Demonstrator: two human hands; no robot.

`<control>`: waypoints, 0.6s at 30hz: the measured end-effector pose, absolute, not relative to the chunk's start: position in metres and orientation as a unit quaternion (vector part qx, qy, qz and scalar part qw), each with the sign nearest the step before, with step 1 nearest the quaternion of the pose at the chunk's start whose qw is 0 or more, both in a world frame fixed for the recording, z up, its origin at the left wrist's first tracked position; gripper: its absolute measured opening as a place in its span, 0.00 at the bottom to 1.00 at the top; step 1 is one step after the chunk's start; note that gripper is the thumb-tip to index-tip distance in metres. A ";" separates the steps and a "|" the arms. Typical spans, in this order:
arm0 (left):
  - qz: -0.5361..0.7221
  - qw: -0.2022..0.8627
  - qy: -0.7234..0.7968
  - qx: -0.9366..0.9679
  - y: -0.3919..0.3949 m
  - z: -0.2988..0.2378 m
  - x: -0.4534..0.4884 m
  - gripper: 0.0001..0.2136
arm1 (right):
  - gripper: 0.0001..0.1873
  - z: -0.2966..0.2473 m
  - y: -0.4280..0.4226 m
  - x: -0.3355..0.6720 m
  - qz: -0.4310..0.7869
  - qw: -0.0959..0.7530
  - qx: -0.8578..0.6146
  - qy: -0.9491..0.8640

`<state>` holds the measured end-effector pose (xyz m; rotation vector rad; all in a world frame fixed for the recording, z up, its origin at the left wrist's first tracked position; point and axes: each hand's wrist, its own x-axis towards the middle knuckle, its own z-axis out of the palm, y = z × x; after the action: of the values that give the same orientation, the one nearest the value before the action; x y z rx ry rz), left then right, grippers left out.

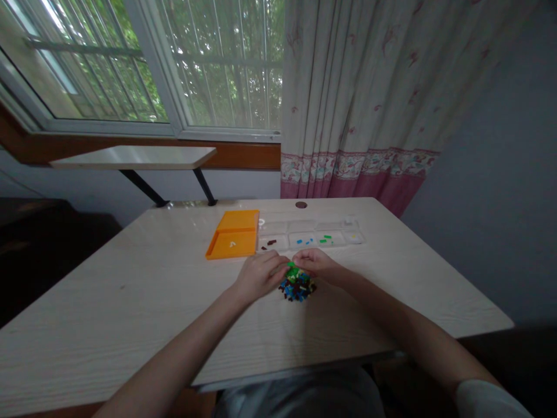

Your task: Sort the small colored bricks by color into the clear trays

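A small model of tiny building bricks (297, 285) stands on the table in front of me, blue, dark brown and cream below with bright green on top. My left hand (262, 273) is at its upper left, fingers closed at the green top. From the right, my right hand (319, 264) reaches the same spot, thumb and fingertips pinched together there. A bit of green shows between the two sets of fingertips. Whether each hand grips the model or a separate piece cannot be made out.
Behind my hands lies a clear compartment tray (304, 227) with loose brown, blue and green bricks. An orange box (232, 235), opened flat, holds a few white pieces. A raised shelf (134, 155) stands at the back left of the table (143, 296), near the window.
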<state>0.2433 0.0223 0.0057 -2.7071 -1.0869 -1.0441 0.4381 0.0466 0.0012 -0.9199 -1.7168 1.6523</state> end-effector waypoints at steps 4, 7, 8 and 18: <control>-0.352 -0.050 -0.380 -0.854 0.025 0.006 0.242 0.08 | 0.17 -0.001 0.047 0.438 0.484 0.344 -0.393 -0.702; -0.354 -0.079 -0.395 -0.844 0.026 0.007 0.242 0.08 | 0.15 0.000 0.045 0.438 0.363 0.342 -0.414 -0.761; -0.353 -0.084 -0.397 -0.843 0.026 0.007 0.242 0.08 | 0.13 0.000 0.044 0.438 0.328 0.343 -0.412 -0.778; -0.353 -0.100 -0.396 -0.842 0.025 0.006 0.243 0.09 | 0.08 0.001 0.043 0.437 0.228 0.368 -0.388 -0.814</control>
<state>0.2431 0.0251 0.0062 -2.8265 -1.3285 -1.1867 0.4366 0.0432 0.0007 -0.9972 -2.0898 0.5856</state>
